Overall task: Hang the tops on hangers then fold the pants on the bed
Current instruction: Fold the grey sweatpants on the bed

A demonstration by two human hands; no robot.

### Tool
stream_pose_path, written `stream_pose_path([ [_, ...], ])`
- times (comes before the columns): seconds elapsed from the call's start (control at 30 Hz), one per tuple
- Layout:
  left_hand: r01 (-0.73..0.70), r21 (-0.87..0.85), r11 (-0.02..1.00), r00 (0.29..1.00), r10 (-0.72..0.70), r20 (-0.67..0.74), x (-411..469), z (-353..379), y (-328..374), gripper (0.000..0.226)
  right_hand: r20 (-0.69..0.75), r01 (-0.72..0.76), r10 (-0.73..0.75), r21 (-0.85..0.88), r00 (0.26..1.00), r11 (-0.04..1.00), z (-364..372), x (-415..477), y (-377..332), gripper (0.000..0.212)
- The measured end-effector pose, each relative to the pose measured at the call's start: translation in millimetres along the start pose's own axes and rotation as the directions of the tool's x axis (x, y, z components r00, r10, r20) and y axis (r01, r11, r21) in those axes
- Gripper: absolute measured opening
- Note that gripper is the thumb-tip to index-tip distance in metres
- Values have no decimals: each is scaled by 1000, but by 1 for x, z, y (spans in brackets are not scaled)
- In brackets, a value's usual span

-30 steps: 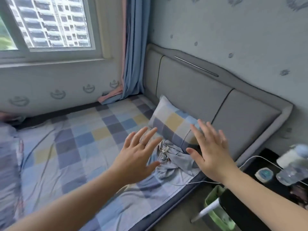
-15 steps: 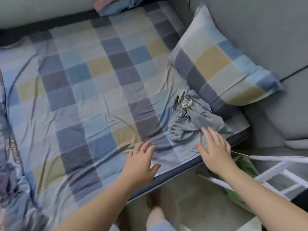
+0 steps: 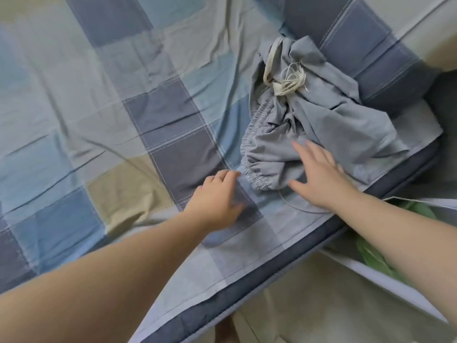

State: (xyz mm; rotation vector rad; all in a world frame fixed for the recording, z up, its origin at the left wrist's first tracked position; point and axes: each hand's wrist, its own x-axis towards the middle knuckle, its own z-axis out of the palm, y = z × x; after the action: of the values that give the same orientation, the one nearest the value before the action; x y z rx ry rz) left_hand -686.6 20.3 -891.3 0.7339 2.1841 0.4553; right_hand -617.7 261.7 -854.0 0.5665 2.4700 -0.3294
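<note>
Reached further forward than half a second earlier, both hands; left hand (image 3: 217,196) low over bed (image 3: 74,95), fingers relaxed, holding nothing, just beside waistband; crumpled grey-blue pants (image 3: 309,115) heaped near bed edge against pillow (image 3: 371,45); right hand (image 3: 321,177) spread flat on pants, gripping nothing.

Pants (image 3: 319,125): thin matt grey-blue cloth, crumpled, with a frayed cream cord. Bed sheet (image 3: 99,95): matt checked cloth, creased.
</note>
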Motion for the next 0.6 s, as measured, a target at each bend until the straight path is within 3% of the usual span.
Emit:
stream_pose_path([
  [0.1, -9, -186, 983, 992, -14, -123, 50, 12, 8, 75, -9, -27, 27, -21, 1000, 999, 20, 35, 4, 109],
  [0.17, 5, -385, 923, 970, -98, -224, 77, 17, 20, 78, 29, -50, 50, -2, 998, 999, 33, 52, 7, 111],
  [0.23, 99, -596, 797, 933, -283, -224, 100, 17, 33, 75, 32, -64, 64, 22, 997, 998, 42, 63, 9, 101],
  [0.3, 224, -681, 697, 897, -420, -135, 114, 15, 39, 53, -66, -60, 63, 52, 996, 997, 45, 67, 8, 73],
  [0.4, 240, -681, 691, 919, -387, -70, 105, 6, 45, 16, -249, -16, 31, 60, 968, 998, 37, 60, 4, 20],
  [0.5, 186, -760, 623, 942, -332, -42, 73, -14, 57, 25, -220, -35, 58, 108, 974, 994, 13, 41, -3, 19],
  [0.6, 124, -824, 553, 950, -306, -63, 35, -40, 69, 31, -220, -11, 73, 272, 973, 962, -16, 14, -16, 26],
])
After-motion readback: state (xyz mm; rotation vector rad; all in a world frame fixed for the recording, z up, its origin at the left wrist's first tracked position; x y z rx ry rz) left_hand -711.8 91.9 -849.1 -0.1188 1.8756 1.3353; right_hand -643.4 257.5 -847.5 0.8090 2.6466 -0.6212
